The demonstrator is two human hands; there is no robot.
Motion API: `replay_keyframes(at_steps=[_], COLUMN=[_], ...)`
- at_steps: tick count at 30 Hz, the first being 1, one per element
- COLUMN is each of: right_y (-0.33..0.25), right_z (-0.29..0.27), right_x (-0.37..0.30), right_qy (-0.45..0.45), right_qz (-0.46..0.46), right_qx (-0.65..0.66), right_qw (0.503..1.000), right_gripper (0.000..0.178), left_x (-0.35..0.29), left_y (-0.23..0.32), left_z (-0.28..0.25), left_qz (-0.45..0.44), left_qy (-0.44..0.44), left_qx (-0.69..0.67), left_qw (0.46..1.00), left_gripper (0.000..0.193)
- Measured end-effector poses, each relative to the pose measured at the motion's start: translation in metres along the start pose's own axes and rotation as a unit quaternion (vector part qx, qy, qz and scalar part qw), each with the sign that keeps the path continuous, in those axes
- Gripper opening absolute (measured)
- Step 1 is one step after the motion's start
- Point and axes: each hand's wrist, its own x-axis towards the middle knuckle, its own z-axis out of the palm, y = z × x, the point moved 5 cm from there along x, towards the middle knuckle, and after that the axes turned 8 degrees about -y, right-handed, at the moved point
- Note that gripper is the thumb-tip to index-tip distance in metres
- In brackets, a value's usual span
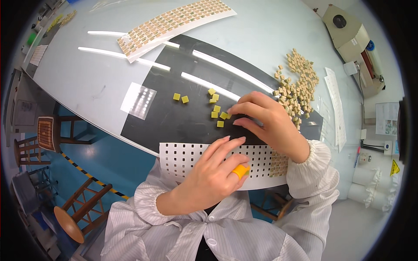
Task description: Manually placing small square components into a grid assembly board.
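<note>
Right fingers (250,110) part beside yellow cubes (214,115); left fingers (230,147) cross sheet edge (187,147), grip unclear.

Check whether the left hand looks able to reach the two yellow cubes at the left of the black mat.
Probably yes: from the left hand, only part of the white sheet and bare black mat seem to lie between it and the two yellow cubes; the right hand is off to the right.

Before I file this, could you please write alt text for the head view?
A person's right hand is at small yellow cubes on a black mat, the left hand over a white perforated sheet. Tan cubes lie heaped at right.
</note>
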Motion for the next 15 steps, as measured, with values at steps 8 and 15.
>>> replay_keyframes(at_steps=[8, 15], right_y=[0.005, 0.000], right_z=[-0.001, 0.002], right_x=[0.020, 0.013], right_qy=[-0.059, -0.035], right_qz=[0.072, 0.042], right_qx=[0.008, 0.014], right_qw=[0.996, 0.998], right_gripper=[0.010, 0.018], left_x=[-0.011, -0.010], left_y=[-0.021, -0.023], left_z=[0.001, 0.001], left_qz=[-0.042, -0.055], left_qy=[0.030, 0.032], left_qx=[-0.039, -0.052], left_qw=[0.998, 0.997], left_gripper=[0.020, 0.020])
